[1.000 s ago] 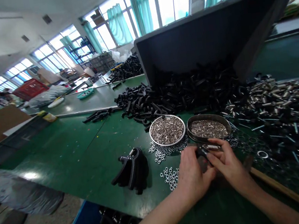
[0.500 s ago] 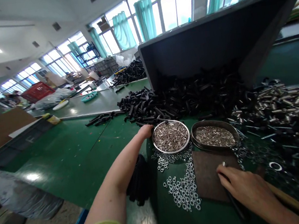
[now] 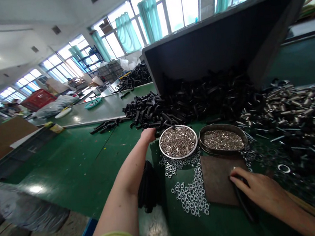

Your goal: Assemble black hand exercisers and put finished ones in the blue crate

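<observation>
My left hand is stretched out to the front edge of a heap of black parts, just left of a round dish full of small metal pins. Its fingers point away from me and are hidden, so any grip is out of sight. My right hand is closed around a black handle-shaped part, whose upper end lies over a brown square plate. A small bright metal tip shows by its thumb and forefinger. Loose metal nuts lie left of the plate.
An oval tin of small metal pieces stands behind the plate. A big grey bin lies tipped over the black heap. Metal sleeves and bolts spread at right. A bundle of black parts lies beneath my left forearm.
My left hand has shifted slightly left and back along the black heap. The metal tip at my right hand shows less, and the black part there has tilted a little. The view has shifted slightly.
</observation>
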{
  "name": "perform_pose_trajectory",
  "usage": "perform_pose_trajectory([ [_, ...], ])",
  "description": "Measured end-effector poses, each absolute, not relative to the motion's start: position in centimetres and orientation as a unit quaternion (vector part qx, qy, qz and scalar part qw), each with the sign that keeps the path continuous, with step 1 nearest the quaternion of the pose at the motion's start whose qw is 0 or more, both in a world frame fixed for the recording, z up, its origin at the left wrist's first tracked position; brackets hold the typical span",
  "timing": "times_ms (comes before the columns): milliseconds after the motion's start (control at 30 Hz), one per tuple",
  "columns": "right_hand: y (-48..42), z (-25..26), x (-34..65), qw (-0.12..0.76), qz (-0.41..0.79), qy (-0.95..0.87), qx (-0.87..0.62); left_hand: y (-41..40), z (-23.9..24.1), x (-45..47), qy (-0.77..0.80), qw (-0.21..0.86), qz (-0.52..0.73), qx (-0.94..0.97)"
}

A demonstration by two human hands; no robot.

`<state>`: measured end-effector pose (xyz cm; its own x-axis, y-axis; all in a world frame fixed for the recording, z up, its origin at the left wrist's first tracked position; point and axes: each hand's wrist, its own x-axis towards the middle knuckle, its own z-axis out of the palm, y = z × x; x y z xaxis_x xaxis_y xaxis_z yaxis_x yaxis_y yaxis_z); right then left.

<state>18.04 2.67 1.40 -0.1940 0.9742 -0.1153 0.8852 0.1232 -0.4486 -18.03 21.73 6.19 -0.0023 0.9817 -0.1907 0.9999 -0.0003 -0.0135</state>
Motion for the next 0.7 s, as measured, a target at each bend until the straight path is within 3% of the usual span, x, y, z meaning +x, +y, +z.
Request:
perform_pose_trajectory([
  [267, 2.5, 1.4, 18.0, 0.16, 0.247, -0.733, -0.614, 18.4, 10.0, -20.3, 0.745, 0.167, 0.086, 0.639],
  [400, 2.5, 3.1, 17.2, 0.243, 0.295, -0.718, -0.582, 13.7, 11.5, -16.6, 0.692, 0.24, 0.211, 0.648],
  [533, 1.4, 6.2, 16.0, 0.357, 0.346, -0.683, -0.535, 6.4, 10.4, -9.7, 0.511, 0.5, 0.434, 0.548],
  [700, -0.4, 9.2, 14.9, 0.46, 0.338, -0.621, -0.537, 0.4, 7.2, -2.5, 0.433, 0.681, 0.437, 0.397],
])
